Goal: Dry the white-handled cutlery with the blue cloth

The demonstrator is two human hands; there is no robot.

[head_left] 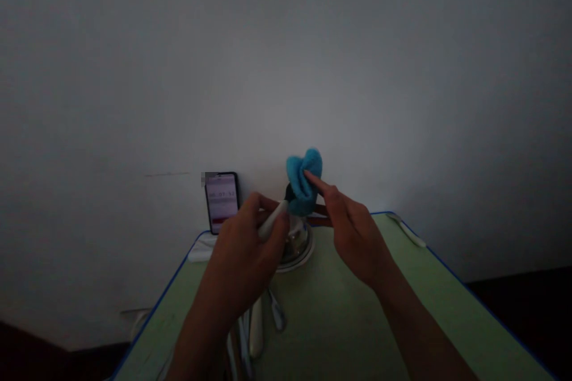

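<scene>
My left hand (250, 244) is closed around a white handle (273, 220) that points up and away from me. At the handle's far end, a blue cloth (304, 181) is bunched up, with a dark piece just showing at its left side. The cloth hides most of what the handle belongs to, so its kind cannot be made out. My right hand (355, 229) pinches the cloth, its index finger pressed into the folds and the other fingers below. Under both hands stands a round, shiny container (300, 243), partly covered by my left hand.
A phone (223, 202) showing a timer leans on the wall, with a white object (201, 249) before it. On the green table (339, 321) several utensils lie near my left forearm, including a spoon (276, 312). Another white-handled utensil (409, 231) lies at the right edge.
</scene>
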